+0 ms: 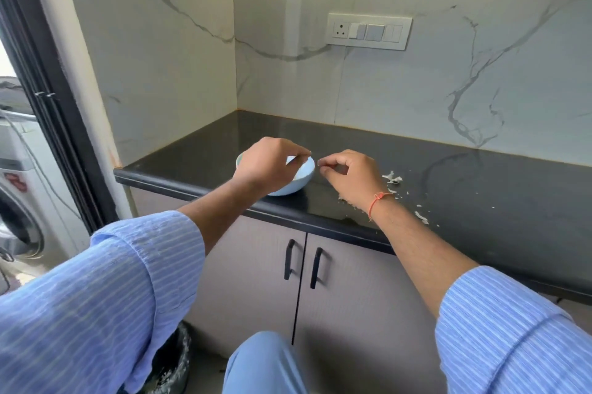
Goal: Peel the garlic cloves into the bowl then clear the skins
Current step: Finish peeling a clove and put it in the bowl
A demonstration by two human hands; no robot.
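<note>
Left hand [267,163] hovers over bowl [302,177], fingers [302,155] curled in, tips pinched together above the rim. Whether they hold a clove or a scrap of skin: cannot tell, too small and partly hidden.

Right hand [350,177] sits just beside bowl on its right, above tabletop [480,188]. Thumb and forefinger tips meet in a pinch; something tiny may be in it, not confirmed. Orange thread on that wrist.

Bowl: pale blue, near front edge of dark tabletop, left hand covers most of it. Contents not visible, so no count of peeled cloves.

Garlic skins [393,177]: white flakes scattered on tabletop to right of right hand, more specks trailing toward the front edge. No whole bulb or unpeeled clove seen anywhere on top.

Bin [174,358] on floor below left sleeve, dark, w/ pale scraps in it.

Step in hand, by judgement: tail end of peeling, the two hands apart as if a skin has just parted from a clove over the bowl. Clearing not yet done, flakes remain.

Next move calls for: drop clove into bowl, not beside it; then gather flakes w/ a flat sweeping hand toward tabletop edge, other hand cupped below to catch. Flakes are light and will likely scatter if swept fast. Keep bowl clear of the sweep.
</note>
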